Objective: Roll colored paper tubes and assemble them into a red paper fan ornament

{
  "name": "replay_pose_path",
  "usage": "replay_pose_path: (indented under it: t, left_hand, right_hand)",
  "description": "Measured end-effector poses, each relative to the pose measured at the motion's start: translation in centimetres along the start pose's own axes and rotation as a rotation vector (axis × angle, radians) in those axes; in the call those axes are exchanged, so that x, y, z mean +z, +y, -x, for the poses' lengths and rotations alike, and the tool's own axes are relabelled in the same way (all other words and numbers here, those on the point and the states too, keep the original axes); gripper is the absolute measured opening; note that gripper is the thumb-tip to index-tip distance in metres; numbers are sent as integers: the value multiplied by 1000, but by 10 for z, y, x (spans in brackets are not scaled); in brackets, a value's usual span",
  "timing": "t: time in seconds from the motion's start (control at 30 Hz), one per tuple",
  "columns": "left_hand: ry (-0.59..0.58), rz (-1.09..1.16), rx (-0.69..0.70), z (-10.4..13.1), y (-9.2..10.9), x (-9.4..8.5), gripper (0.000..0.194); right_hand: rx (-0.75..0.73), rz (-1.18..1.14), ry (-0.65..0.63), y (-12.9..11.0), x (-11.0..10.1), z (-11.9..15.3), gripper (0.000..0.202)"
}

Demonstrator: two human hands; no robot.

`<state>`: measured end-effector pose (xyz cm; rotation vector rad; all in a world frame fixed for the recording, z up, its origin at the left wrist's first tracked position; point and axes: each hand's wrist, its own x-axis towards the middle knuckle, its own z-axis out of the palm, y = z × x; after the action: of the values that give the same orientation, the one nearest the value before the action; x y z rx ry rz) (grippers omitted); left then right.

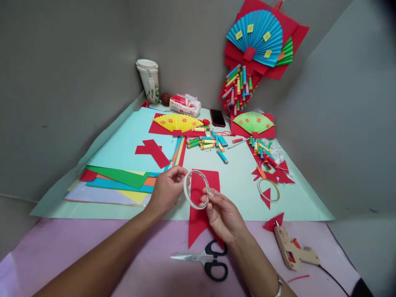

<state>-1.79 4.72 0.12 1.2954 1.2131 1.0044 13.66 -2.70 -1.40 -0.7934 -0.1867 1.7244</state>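
Note:
A narrow roll of tape (187,199) is held upright above the green mat. My right hand (227,216) grips its right edge between thumb and fingers. At the roll's upper left, my left hand (167,187) has its fingers curled in against the rim. Beneath lies a red paper strip (201,222) with a notched lower end, partly covered by the roll and my right hand. Scissors (202,258) with black handles rest just below the strip on the pink surface, blades pointing left.
A glue gun (293,249) and a second tape roll (277,194) lie at right. Coloured sheets (123,144) are stacked left. Paper fans (179,122), small paper rolls (207,142), a phone (217,118), a tissue pack (185,105) and a cup (149,82) sit behind.

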Motion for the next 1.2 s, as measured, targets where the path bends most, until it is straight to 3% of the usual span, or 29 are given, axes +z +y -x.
replay_pose_path:
  t: [0.2,0.43,0.63,0.87,1.2]
  left_hand:
    - [-210,202,-173,0,-5,5,24]
    - [-405,458,-270,-1,-2,1,15]
    - [-382,639,-369,-3,-2,-1,14]
    - [-435,634,-356,1,3,1,28]
    - [-472,628,-486,3,2,1,23]
  right_hand:
    - [16,1,-33,1,0,-1,24]
    - [-9,69,-63,2,-1,1,22]
    - [-132,53,-114,-5,-2,2,17]
    - [-205,196,-88,-6,-4,0,16]
    - [-220,279,-33,-7,-8,-4,20]
